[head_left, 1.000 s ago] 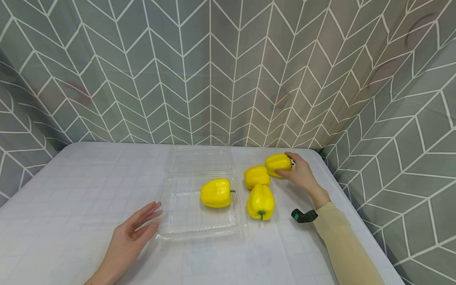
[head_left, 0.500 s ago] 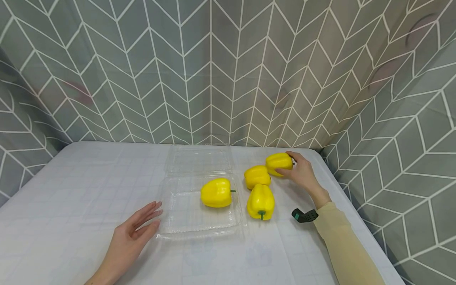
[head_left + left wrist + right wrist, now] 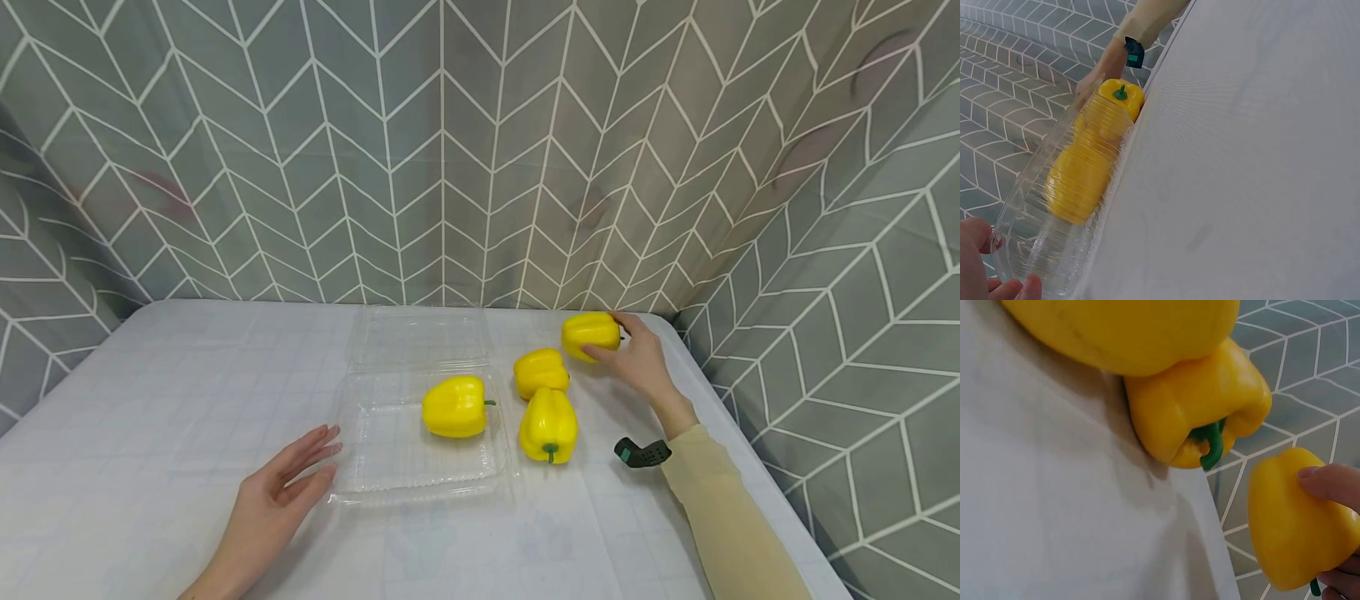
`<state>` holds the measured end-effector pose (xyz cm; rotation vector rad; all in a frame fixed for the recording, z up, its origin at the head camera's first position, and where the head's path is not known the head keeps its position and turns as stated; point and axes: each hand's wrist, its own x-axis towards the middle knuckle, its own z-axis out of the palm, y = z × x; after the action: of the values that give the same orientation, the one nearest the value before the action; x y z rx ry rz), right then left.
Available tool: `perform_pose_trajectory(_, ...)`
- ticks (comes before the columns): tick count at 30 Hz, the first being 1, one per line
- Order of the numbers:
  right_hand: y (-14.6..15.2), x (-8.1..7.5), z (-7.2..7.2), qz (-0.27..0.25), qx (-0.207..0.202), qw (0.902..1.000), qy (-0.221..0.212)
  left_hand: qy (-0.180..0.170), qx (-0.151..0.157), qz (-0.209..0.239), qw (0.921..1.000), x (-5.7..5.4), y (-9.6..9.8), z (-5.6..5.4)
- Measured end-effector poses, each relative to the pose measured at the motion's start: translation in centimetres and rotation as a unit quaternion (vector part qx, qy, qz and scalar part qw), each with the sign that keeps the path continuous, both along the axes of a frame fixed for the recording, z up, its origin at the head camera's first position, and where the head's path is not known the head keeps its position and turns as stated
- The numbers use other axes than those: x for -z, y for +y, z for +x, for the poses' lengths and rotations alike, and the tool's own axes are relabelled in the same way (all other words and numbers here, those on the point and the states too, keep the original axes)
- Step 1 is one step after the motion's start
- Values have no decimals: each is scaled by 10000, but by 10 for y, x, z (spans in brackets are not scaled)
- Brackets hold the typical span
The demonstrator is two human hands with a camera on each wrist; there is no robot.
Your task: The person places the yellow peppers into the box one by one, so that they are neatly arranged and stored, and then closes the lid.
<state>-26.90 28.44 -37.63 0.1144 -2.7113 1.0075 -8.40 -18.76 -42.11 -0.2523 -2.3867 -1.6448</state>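
Observation:
My right hand (image 3: pixel 643 360) grips a yellow bell pepper (image 3: pixel 587 333) at the far right of the table, thumb on one side and fingers on the other. In the right wrist view this bell pepper (image 3: pixel 1294 525) appears raised off the table, its green stem toward the palm. My left hand (image 3: pixel 273 492), fingers loosely extended, rests at the left edge of a clear plastic clamshell container (image 3: pixel 397 479). One yellow bell pepper (image 3: pixel 454 407) lies on its side in the container's right half. Two more, a nearer bell pepper (image 3: pixel 549 427) and a farther bell pepper (image 3: pixel 540 372), lie touching to its right.
The container's open lid (image 3: pixel 420 337) lies flat toward the back. A black wrist strap (image 3: pixel 642 452) is by the right sleeve (image 3: pixel 723 500). A white cloth (image 3: pixel 172 392) covers the table, and patterned grey curtains (image 3: pixel 465 167) stand behind and at the sides.
My right hand has moved slightly up and away with its bell pepper, leaving a wider gap to the pair beside it. The left hand and the container have stayed put.

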Motion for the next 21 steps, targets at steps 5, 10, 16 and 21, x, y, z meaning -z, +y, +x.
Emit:
perform_pose_trajectory(5, -7, -9, 4, -76, 62, 9999, 108, 64, 12, 36, 10000, 1, 0, 0)
perform_pose_trajectory(10, -13, -16, 8, -134, -6, 9996, 247, 85, 51, 88, 9999, 1, 0, 0)
perform_pose_trajectory(16, -17, -19, 10, -131, -73, 9994, 322, 66, 38, 71, 9999, 1, 0, 0)
perform_pose_trajectory(21, -22, -23, 12, -183, -88, 9992, 356, 55, 30, 91, 9999, 1, 0, 0)
